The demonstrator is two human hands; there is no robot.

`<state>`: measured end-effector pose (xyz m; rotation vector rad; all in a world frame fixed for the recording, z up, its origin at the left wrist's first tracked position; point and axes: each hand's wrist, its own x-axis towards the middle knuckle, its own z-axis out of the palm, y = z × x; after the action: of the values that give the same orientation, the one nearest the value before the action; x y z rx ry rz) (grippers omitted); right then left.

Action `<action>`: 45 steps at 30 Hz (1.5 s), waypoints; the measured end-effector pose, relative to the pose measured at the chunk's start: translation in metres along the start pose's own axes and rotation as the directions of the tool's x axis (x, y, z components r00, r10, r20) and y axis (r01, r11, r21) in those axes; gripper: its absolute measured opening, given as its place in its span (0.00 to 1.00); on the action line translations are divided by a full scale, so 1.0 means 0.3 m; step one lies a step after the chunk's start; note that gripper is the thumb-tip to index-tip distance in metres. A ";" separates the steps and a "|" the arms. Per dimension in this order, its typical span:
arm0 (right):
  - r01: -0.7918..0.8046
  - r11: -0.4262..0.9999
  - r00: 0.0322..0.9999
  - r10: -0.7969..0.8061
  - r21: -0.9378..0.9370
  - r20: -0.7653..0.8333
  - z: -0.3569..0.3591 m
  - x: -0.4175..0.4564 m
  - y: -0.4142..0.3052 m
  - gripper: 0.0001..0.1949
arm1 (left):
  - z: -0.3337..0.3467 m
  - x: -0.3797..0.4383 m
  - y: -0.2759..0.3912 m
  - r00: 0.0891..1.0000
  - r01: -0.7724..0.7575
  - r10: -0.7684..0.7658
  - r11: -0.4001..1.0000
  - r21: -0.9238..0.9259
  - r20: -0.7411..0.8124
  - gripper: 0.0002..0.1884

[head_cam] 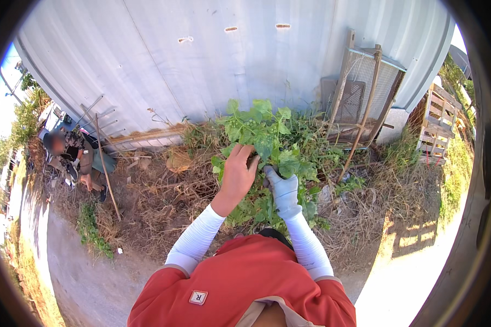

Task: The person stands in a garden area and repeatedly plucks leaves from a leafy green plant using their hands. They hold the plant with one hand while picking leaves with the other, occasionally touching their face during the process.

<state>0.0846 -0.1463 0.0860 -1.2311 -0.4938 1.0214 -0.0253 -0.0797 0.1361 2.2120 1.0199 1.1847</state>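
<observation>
A leafy green plant (266, 126), bearing clusters of small round green fruits or buds, stands before me against the metal wall. My left hand (239, 171) is bare and reaches into its leaves from the left. Its fingers are bent toward the thumb; what lies between them is dark and partly hidden. My right hand (283, 192) wears a grey-blue glove and closes around the plant's stem, just under the upper leaves. Both hands are close together at mid-height of the plant. More foliage (249, 210) spreads below, between my forearms.
Behind the plant rises a corrugated metal wall (229, 73). Wood-framed mesh panels (372, 77) lean there at right, near a wooden pallet (435, 122). At left a person (79, 153) crouches beside a leaning wooden pole (106, 171). Dry grass (155, 196) covers the ground.
</observation>
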 end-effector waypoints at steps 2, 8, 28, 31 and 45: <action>0.000 1.000 1.000 0.000 0.008 -0.010 0.003 -0.001 -0.002 0.08 | 0.004 -0.001 -0.006 1.000 -0.004 0.004 1.000 -0.013 -0.013 0.09; -0.022 0.999 1.000 0.021 0.025 0.006 -0.004 0.007 -0.003 0.08 | 0.009 -0.007 -0.030 0.998 0.053 -0.055 0.988 -0.146 -0.012 0.09; -0.066 0.998 0.997 0.067 -0.007 0.041 -0.020 0.046 0.007 0.10 | -0.007 0.024 -0.197 0.716 0.636 -0.435 0.085 -0.767 0.546 0.10; -0.070 0.997 0.996 0.069 0.012 0.057 -0.019 0.046 0.005 0.10 | 0.007 0.024 -0.195 0.747 0.640 -0.419 0.242 -0.729 0.516 0.10; -0.122 0.992 0.976 0.125 -0.027 0.177 -0.059 0.066 -0.002 0.13 | -0.056 0.087 -0.143 0.755 0.654 -0.434 0.449 -0.609 0.492 0.10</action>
<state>0.1085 -0.1388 0.0772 -1.2022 -0.5703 1.2433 -0.0470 -0.0318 0.1308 1.1585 0.8068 0.7479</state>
